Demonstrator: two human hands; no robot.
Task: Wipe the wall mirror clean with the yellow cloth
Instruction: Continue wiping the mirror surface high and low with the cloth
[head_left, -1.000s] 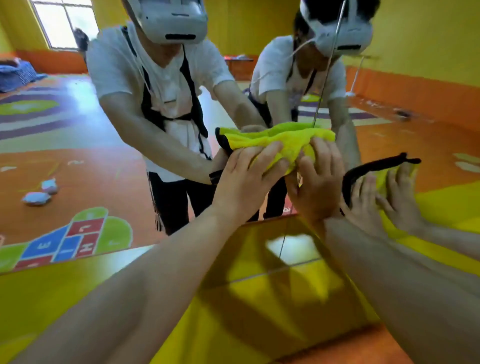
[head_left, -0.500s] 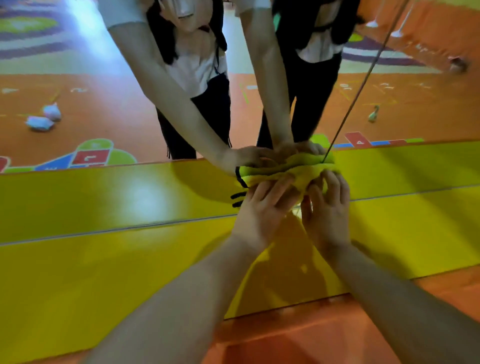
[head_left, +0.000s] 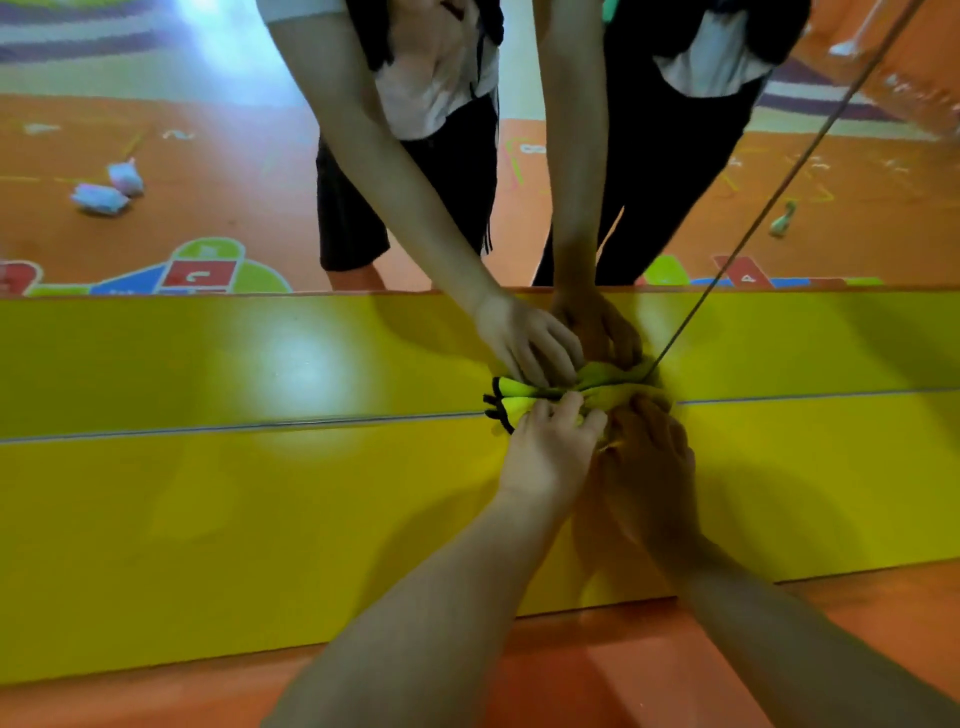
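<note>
The wall mirror (head_left: 218, 156) fills the upper half of the view, and its bottom edge runs as a thin line across the yellow wall. A dark seam (head_left: 779, 192) between two mirror panels slants down to my hands. The yellow cloth (head_left: 519, 408), edged in black, is bunched against the mirror's bottom edge at that seam. My left hand (head_left: 550, 452) grips the cloth from below, its fingers curled over the bunched cloth. My right hand (head_left: 649, 457), in shadow, presses on the cloth's right part. Both hands and the cloth are mirrored just above.
Below the mirror is a glossy yellow wall panel (head_left: 260, 519), then the orange floor (head_left: 597, 665). The mirror reflects a person's body and arms, a hopscotch floor pattern (head_left: 202, 270) and two small pale toys (head_left: 104, 192).
My hands have carried the cloth down the mirror from chest height to its bottom edge. The view has tilted down, and the cloth is more tightly bunched.
</note>
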